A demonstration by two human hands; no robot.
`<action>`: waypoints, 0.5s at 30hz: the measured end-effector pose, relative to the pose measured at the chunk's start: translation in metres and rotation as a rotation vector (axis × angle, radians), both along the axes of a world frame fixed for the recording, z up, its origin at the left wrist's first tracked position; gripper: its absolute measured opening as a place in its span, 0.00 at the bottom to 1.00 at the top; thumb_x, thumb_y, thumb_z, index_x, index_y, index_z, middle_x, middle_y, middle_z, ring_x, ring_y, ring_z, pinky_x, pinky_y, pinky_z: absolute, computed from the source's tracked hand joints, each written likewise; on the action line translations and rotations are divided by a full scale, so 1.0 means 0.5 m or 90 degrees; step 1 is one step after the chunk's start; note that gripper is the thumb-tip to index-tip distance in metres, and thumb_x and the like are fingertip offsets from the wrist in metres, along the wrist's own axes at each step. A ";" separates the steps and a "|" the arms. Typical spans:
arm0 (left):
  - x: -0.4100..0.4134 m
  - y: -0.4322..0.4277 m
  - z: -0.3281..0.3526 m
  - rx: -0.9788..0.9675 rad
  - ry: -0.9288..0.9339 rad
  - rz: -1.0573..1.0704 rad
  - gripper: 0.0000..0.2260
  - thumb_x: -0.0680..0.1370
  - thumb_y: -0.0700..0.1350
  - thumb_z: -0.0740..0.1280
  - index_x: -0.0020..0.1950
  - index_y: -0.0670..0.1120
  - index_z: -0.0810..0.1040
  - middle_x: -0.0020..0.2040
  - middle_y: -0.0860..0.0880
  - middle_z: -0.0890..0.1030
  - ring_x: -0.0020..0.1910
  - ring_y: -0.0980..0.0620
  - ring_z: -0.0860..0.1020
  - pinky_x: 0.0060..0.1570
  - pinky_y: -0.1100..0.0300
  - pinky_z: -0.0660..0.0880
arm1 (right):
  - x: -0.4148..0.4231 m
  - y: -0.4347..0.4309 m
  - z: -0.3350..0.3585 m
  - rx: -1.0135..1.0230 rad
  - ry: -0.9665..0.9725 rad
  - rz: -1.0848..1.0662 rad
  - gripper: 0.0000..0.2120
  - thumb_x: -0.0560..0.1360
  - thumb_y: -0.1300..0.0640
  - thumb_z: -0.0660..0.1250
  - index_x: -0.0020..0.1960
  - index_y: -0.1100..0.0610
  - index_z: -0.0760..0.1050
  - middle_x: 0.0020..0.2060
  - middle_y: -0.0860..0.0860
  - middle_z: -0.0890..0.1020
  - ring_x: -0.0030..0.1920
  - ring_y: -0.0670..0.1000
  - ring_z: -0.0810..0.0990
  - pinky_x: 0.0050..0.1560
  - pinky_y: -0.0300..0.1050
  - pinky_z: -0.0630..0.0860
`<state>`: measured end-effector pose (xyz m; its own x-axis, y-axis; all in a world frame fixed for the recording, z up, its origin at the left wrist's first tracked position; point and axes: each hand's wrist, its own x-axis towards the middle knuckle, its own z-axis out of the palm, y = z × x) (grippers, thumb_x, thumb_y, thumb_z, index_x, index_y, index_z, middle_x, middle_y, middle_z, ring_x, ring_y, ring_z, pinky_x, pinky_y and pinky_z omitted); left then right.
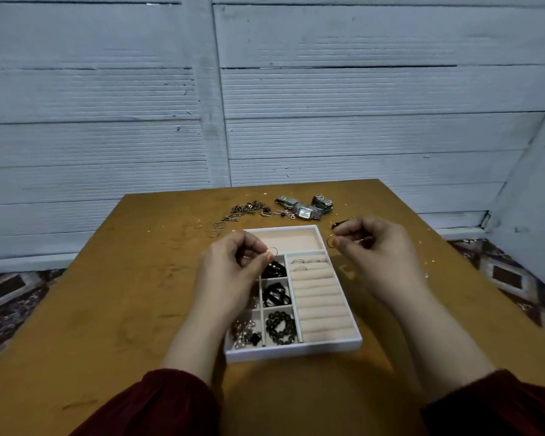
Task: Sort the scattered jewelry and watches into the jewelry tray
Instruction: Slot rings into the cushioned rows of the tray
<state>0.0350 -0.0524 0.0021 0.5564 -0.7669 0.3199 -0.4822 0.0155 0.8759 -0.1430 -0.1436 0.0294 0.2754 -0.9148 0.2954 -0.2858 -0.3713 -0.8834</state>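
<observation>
A white jewelry tray [296, 352] with pale lining sits mid-table. Dark bracelets [277, 294] and beads fill its small left compartments, and a few rings [300, 268] sit in the ribbed ring rolls on the right. My left hand [233, 269] hovers over the tray's upper left and pinches a thin ring [272, 250]. My right hand [375, 243], just right of the tray's far corner, pinches another thin ring [331, 240]. Silver watches [306, 207] and a tangle of chains [252, 210] lie beyond the tray.
Loose rings [216, 229] lie on the brown table [107, 294] left of the tray's far end. A small dark item [340, 223] rests by my right hand. A white panelled wall stands behind the table, with patterned floor on both sides.
</observation>
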 end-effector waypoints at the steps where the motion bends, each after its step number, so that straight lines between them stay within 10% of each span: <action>1: -0.007 -0.006 0.003 0.004 -0.013 -0.004 0.09 0.70 0.39 0.75 0.37 0.50 0.78 0.34 0.52 0.81 0.32 0.57 0.76 0.34 0.61 0.73 | -0.002 -0.003 -0.010 0.007 0.006 -0.006 0.08 0.71 0.62 0.72 0.38 0.51 0.78 0.32 0.44 0.80 0.30 0.39 0.75 0.34 0.35 0.72; 9: -0.031 -0.039 0.009 0.017 -0.038 0.000 0.08 0.70 0.40 0.75 0.38 0.50 0.78 0.35 0.53 0.82 0.33 0.58 0.77 0.35 0.61 0.72 | 0.007 -0.017 -0.055 -0.031 0.091 -0.018 0.03 0.70 0.60 0.72 0.41 0.53 0.79 0.33 0.44 0.81 0.33 0.39 0.76 0.31 0.29 0.68; 15: -0.033 -0.034 0.015 0.029 -0.030 0.003 0.07 0.71 0.40 0.74 0.39 0.49 0.79 0.35 0.53 0.81 0.30 0.62 0.76 0.33 0.67 0.72 | 0.026 -0.022 -0.057 -0.128 0.218 -0.057 0.04 0.71 0.54 0.71 0.43 0.47 0.76 0.36 0.41 0.81 0.43 0.48 0.78 0.45 0.47 0.74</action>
<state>0.0183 -0.0692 0.0096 0.5449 -0.7789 0.3105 -0.5222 -0.0256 0.8524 -0.1300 -0.1544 0.0008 0.3109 -0.8732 0.3754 -0.5899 -0.4870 -0.6441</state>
